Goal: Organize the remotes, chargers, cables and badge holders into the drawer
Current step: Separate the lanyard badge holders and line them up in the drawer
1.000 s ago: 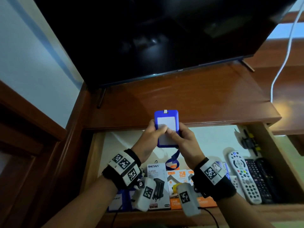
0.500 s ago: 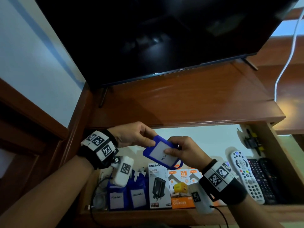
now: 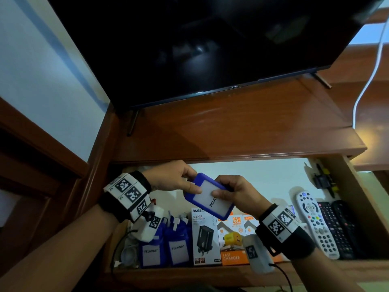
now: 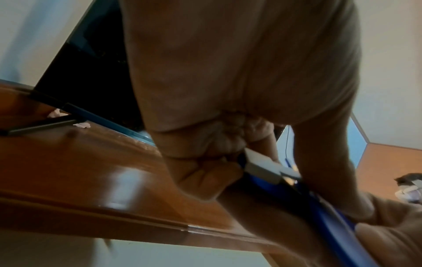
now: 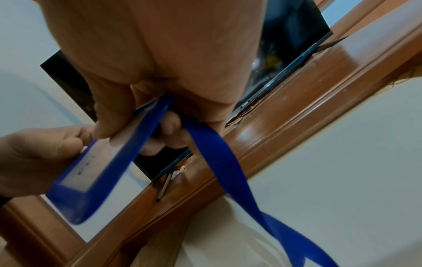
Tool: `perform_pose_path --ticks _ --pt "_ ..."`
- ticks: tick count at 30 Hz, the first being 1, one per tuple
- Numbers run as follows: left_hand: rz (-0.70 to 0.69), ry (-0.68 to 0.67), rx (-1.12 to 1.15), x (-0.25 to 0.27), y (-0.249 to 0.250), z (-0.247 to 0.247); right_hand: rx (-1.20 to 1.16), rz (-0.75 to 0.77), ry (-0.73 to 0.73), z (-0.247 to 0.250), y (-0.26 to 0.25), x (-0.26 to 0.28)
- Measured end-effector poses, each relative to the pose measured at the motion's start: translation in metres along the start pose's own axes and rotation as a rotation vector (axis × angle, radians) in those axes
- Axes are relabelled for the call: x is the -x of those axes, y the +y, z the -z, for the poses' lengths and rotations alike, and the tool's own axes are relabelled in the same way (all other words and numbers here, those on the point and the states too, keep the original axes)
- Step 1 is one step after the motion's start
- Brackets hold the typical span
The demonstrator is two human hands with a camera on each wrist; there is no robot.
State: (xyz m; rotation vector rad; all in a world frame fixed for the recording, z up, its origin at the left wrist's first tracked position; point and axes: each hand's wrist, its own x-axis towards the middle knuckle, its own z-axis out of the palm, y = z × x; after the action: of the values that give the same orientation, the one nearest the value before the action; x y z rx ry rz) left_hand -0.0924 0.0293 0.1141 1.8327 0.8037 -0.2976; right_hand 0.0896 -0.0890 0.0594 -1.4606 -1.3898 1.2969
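Note:
A blue badge holder (image 3: 210, 198) with a white card hangs tilted above the open drawer (image 3: 210, 272). My left hand (image 3: 179, 179) pinches its upper left end and my right hand (image 3: 233, 191) pinches its right side. In the right wrist view the badge holder (image 5: 95, 162) shows edge-on, its blue lanyard (image 5: 228, 171) trailing down from my fingers. The left wrist view shows the holder's blue edge (image 4: 308, 204) between thumb and fingers. Two more blue badge holders (image 3: 164, 247) stand at the drawer's left. Charger boxes (image 3: 219, 239) fill the middle and remotes (image 3: 320, 224) lie at the right.
A dark television (image 3: 200, 43) stands on the wooden cabinet top (image 3: 231, 127) right above the drawer. A white cable (image 3: 366, 85) hangs at the right. A coiled white cable (image 3: 128, 251) lies in the drawer's left corner. Small black clips (image 3: 322, 180) sit at the back right.
The badge holder has come down from upright in front of the cabinet edge to a tilted pose low over the drawer. My left wrist has swung out to the left.

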Motion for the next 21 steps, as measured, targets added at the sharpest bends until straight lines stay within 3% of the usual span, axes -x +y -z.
perform_pose_path --ticks 4,8,12,16,21 --pt "0.016 0.010 -0.072 -0.001 -0.004 -0.001 0.041 -0.012 -0.019 -0.005 -0.002 0.000" --pt "0.040 0.125 0.042 -0.002 -0.014 0.001 -0.033 -0.087 0.170 -0.005 0.000 0.000" --pt "0.056 0.381 0.301 -0.001 -0.025 0.007 -0.158 -0.158 0.267 -0.001 0.007 0.002" --pt "0.029 0.643 0.632 -0.005 -0.036 0.009 -0.142 -0.186 0.218 -0.002 0.006 0.002" --pt "-0.004 0.907 0.582 -0.018 -0.036 0.000 -0.051 -0.112 0.080 -0.011 -0.024 0.000"
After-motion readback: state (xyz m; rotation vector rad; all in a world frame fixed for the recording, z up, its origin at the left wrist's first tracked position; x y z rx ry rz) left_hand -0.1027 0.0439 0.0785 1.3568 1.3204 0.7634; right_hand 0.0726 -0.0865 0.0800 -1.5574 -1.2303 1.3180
